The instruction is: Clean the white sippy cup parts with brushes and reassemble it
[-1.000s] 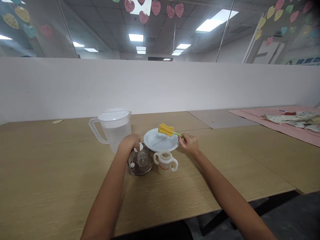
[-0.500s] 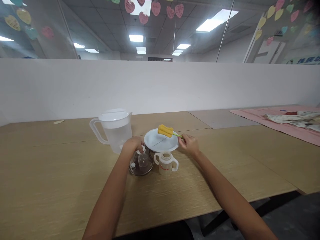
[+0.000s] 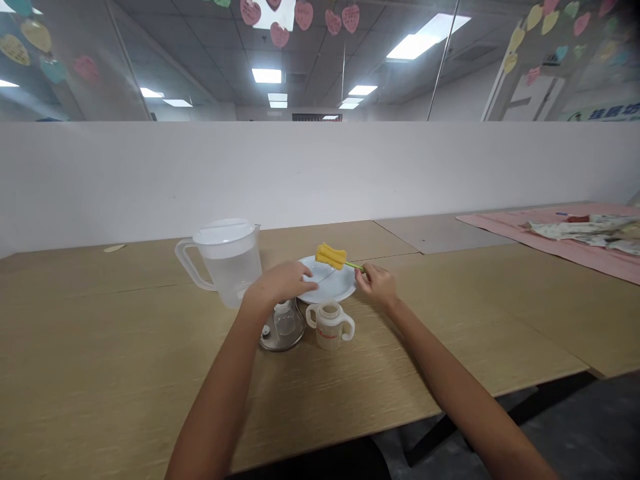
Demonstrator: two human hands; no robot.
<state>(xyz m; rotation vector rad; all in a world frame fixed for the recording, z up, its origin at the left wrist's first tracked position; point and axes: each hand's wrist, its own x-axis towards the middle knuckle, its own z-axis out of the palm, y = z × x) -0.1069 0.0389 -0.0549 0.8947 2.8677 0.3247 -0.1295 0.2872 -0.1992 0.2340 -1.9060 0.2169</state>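
Note:
My right hand (image 3: 379, 285) pinches the thin green handle of a bottle brush with a yellow sponge head (image 3: 331, 256), held over the white plate (image 3: 336, 288). Over the plate's left edge reaches my left hand (image 3: 285, 283), its fingers apart and nothing in them. Below that hand, a round metal tray (image 3: 281, 343) carries a small clear bottle part (image 3: 285, 321) and a little white piece (image 3: 266, 331). A two-handled training cup (image 3: 329, 327) without a lid stands upright between the tray and my right forearm.
A lidded translucent pitcher (image 3: 231, 263) stands left of the plate. A pink cloth (image 3: 480, 222) with folded fabrics (image 3: 583, 231) lies at the far right. Behind the table runs a low white wall (image 3: 320, 170), and the table's front edge is near me.
My left hand has let go of the small bottle part on the tray and moved up and right to the plate, fingers opening. The right hand keeps holding the brush.

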